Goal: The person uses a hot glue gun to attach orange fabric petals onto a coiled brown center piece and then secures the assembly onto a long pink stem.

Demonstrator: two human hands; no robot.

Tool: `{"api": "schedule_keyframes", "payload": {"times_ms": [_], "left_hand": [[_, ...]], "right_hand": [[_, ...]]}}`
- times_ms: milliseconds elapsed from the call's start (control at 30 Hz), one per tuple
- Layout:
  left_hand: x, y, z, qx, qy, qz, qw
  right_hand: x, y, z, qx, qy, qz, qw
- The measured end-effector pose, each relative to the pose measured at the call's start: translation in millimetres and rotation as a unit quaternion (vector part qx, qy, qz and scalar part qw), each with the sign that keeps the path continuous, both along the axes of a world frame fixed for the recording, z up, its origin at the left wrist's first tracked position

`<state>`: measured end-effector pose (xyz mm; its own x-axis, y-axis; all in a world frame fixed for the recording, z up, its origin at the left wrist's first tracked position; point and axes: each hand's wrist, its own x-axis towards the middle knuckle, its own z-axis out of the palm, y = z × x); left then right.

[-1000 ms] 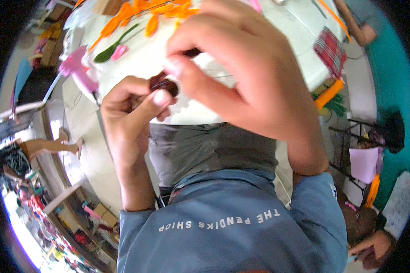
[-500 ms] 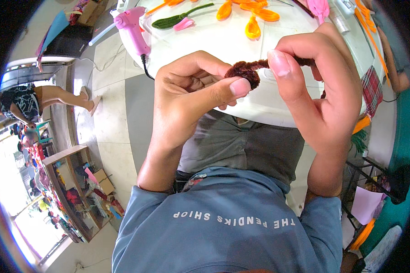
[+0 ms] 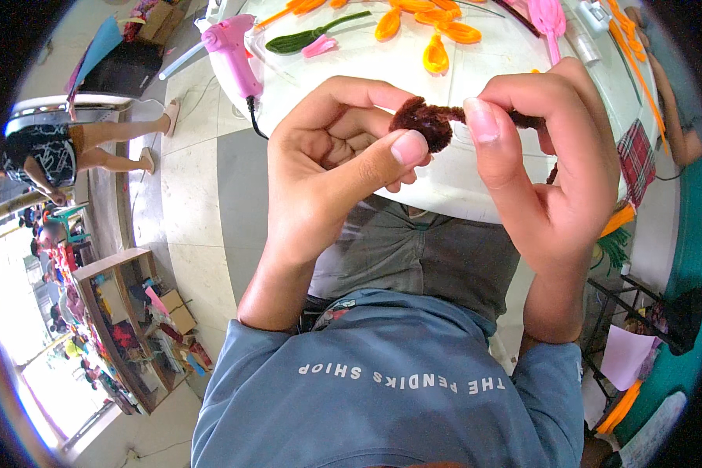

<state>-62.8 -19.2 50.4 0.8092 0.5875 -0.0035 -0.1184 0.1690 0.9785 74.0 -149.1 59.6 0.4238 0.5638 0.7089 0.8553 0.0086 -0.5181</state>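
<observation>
A dark brown fuzzy pipe cleaner [image 3: 429,129] is wound into a small coil at one end. My left hand [image 3: 320,164] pinches that coil between thumb and fingers. From the coil a short stretch runs across to my right hand [image 3: 558,156], whose thumb and forefinger grip the strand. More of the brown strand shows behind the right fingers, partly hidden by them. Both hands are raised over the near edge of the white table [image 3: 343,74], apart from each other.
A pink glue gun [image 3: 232,58] with its cord lies at the table's left. Farther back are a green fuzzy leaf [image 3: 304,39], a small pink piece [image 3: 320,47], orange loops [image 3: 435,58] and a pink looped bundle [image 3: 548,27]. A person [image 3: 43,156] stands at far left.
Both hands keep their grips; the coil has tilted slightly between them. At far left, the other person's legs have moved apart.
</observation>
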Motion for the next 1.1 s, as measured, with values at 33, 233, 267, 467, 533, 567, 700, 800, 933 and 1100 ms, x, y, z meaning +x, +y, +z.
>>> {"api": "schedule_keyframes", "payload": {"times_ms": [33,233,267,467,533,567,700,800,933,1100], "left_hand": [[-1,1,0,-0.013,-0.011,-0.002,1.000],[-6,4,-5,-0.059,-0.066,-0.024,0.996],[-5,5,-6,-0.069,-0.074,-0.028,0.994],[-5,7,-7,-0.125,-0.087,-0.056,0.987],[-6,8,-8,-0.122,-0.085,-0.067,0.987],[-6,8,-8,-0.118,-0.085,-0.066,0.987],[-6,7,-7,-0.115,-0.089,-0.065,0.987],[-6,7,-5,-0.132,-0.096,-0.065,0.985],[-5,10,-9,-0.156,-0.130,-0.068,0.977],[-6,8,-9,-0.168,-0.121,-0.038,0.978]], "right_hand": [[1,-1,-1,-0.009,0.004,-0.003,1.000],[10,-5,6,-0.037,-0.034,0.018,0.999],[9,-4,6,-0.035,-0.035,0.020,0.999],[2,-5,-1,-0.030,0.029,0.017,0.999],[8,-6,7,-0.036,0.024,0.052,0.998],[8,-7,9,-0.030,0.038,0.070,0.996],[11,-3,3,0.010,0.041,0.114,0.993],[14,-2,2,0.002,0.001,0.128,0.992],[5,-5,3,-0.019,0.043,0.121,0.992],[-5,-4,5,-0.027,0.070,0.103,0.992]]}}
